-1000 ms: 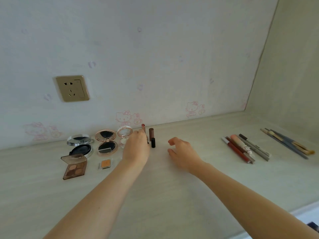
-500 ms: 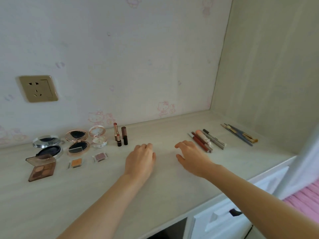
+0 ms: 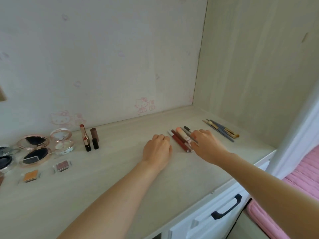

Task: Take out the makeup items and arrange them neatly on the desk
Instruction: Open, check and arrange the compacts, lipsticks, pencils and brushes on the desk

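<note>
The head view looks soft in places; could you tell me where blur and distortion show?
Head view: the left edge smears the silver compact and orange pan; wide-angle bending bows the desk edge; the lipsticks and pencils stay fairly sharp; light is soft, shadows faint.

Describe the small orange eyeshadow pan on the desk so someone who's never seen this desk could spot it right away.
Start at the left end of the desk, where the open round compacts sit near the wall. In front of them, nearer the desk's front edge, lie two small clear square cases. The orange eyeshadow pan is the left one; its neighbour holds a brownish-pink shade.
</note>
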Tool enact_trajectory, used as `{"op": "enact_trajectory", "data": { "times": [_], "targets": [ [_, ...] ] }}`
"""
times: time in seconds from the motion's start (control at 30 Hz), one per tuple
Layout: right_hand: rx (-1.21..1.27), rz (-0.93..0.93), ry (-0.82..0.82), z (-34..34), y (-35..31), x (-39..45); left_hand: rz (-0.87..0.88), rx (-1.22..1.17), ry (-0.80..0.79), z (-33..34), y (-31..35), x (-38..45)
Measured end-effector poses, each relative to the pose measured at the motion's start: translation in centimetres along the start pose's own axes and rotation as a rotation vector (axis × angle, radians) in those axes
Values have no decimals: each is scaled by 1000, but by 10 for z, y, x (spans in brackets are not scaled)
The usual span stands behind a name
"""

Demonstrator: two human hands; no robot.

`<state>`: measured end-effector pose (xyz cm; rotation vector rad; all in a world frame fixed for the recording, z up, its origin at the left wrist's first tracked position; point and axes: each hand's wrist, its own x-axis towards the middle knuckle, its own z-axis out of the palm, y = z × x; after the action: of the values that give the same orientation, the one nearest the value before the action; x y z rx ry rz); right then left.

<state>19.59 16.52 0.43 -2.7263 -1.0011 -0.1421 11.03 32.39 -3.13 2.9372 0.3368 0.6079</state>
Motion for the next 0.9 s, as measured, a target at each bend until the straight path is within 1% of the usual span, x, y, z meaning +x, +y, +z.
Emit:
{"op": "enact_trajectory", "data": {
  "times": [0.1,0.17,0.33,0.5,0.6,0.77,0.9],
  "targets": [
    [-30,23,11,3,7,17,-63,-186,60,5,4,29],
    [-41,40,27,6,9,28,-76,-235,47,8,7,47],
    [-49,68,-4,17,9,46,-80,-272,-38,16,10,77],
    [-43,90,-25,25,7,48,-113,-286,-173,33,4,96],
    [-14,117,-28,31,9,53,-130,-321,-209,38,4,100],
    [55,201,-39,35,7,58,-176,-414,-181,37,5,101],
    [30,195,35,36,5,54,-222,-518,-107,35,11,100]
  ]
}}
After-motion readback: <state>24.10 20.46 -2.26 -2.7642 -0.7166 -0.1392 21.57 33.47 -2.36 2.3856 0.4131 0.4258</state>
